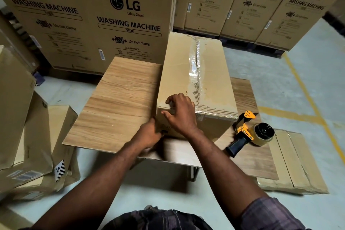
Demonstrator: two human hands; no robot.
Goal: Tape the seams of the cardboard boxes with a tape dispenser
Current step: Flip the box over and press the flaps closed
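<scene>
While flattened cartons [37,136] lean in a heap on the floor at the left, the wooden surface [119,102] carries one long cardboard box [177,61], its length running away from the person toward stacked washing-machine cartons [93,15]. The left hand [149,135] touches the box's lower near corner; it is blurred, and I cannot tell whether it grips. The right hand [180,114] lies spread over the near top edge, fingers on top, thumb on the end face. Clear tape [196,65] runs along the top seam. Just right of the box, the tape dispenser [250,134] lies on the surface, apart from both hands.
</scene>
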